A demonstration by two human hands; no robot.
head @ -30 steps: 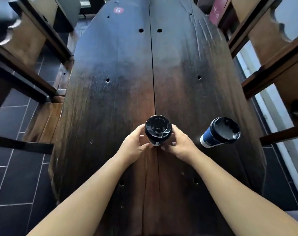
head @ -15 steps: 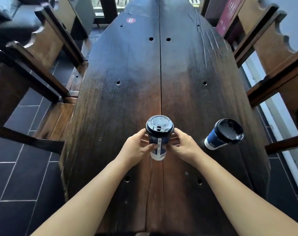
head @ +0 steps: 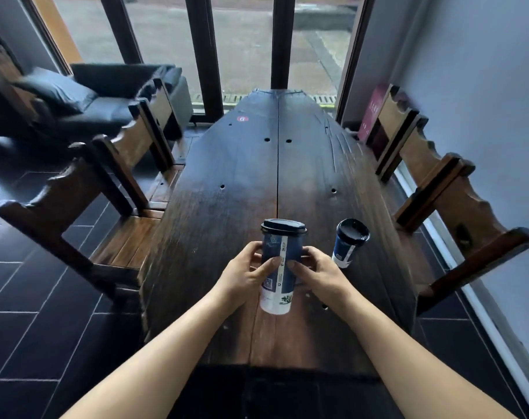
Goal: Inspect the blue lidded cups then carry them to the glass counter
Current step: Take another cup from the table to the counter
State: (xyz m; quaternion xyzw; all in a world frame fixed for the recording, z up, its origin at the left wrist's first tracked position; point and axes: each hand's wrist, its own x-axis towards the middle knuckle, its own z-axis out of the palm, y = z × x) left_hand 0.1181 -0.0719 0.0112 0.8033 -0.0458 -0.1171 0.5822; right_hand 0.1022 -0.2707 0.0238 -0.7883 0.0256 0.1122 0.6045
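A blue paper cup with a black lid (head: 279, 264) is held upright above the dark wooden table (head: 245, 189), its white base clear of the top. My left hand (head: 245, 275) grips its left side and my right hand (head: 316, 272) grips its right side, thumbs on the near face by a white label strip. A second blue cup with a black lid (head: 349, 241) stands on the table just right of my right hand, apart from it. No glass counter is in view.
Heavy wooden chairs flank the table: two on the left (head: 85, 189) and two on the right (head: 447, 189). A dark sofa (head: 106, 95) sits at the back left before tall windows. A maroon sign (head: 373, 113) leans at the right wall. The floor is dark tile.
Both hands have raised the cup off the table and toward me. The camera has tilted up, so the windows and sofa now show.
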